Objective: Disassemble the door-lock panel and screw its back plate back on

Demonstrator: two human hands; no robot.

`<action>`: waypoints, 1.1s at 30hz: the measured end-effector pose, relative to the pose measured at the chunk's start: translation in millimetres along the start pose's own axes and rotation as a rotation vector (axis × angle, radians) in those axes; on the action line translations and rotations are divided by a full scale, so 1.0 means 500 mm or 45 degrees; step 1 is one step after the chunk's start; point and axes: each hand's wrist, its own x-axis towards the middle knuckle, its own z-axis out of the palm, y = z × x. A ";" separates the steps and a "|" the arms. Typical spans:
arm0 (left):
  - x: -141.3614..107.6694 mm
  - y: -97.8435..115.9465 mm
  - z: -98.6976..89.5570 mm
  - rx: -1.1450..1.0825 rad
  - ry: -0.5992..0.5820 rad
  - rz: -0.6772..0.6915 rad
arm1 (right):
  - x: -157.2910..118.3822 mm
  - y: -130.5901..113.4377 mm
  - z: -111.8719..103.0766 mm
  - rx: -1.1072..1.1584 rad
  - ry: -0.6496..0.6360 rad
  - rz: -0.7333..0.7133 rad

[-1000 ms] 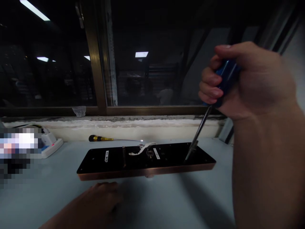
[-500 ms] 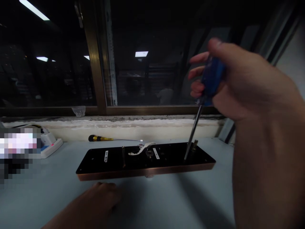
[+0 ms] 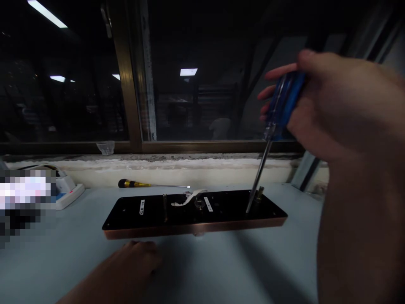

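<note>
My right hand (image 3: 329, 99) is around the blue handle of a screwdriver (image 3: 283, 99), with some fingers lifted off it. The metal shaft slants down to the black face of a long lock panel (image 3: 186, 215) with a copper-coloured rim. Its tip meets the face near the right end, beside a brass post (image 3: 260, 193). A second post (image 3: 165, 207) stands left of the middle, and a white ribbon cable (image 3: 190, 197) curls over the back edge. On the tabletop before the panel rests my left hand (image 3: 137, 259), closed, its fingertips hidden underneath.
Behind the panel lies a yellow and black screwdriver (image 3: 136, 183). A white power strip (image 3: 71, 196) with plugs and cables is at the left. On the window sill (image 3: 190, 159) stands a clear plastic cup (image 3: 106, 147). Dark window panes rise behind the table (image 3: 215, 270).
My right hand has shifted right and turned about the blue screwdriver's handle, which has swung slightly right. The tip remains at the same place on the panel. My left hand stays put.
</note>
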 end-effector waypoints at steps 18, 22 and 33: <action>0.013 0.031 -0.006 0.227 -0.174 -0.170 | -0.015 -0.002 0.010 -0.050 -0.101 -0.096; 0.022 0.011 0.017 0.308 -0.066 -0.081 | -0.025 -0.003 0.022 -0.124 0.046 -0.175; 0.026 0.030 0.016 0.438 -0.076 -0.029 | -0.031 -0.003 0.028 -0.212 -0.215 -0.084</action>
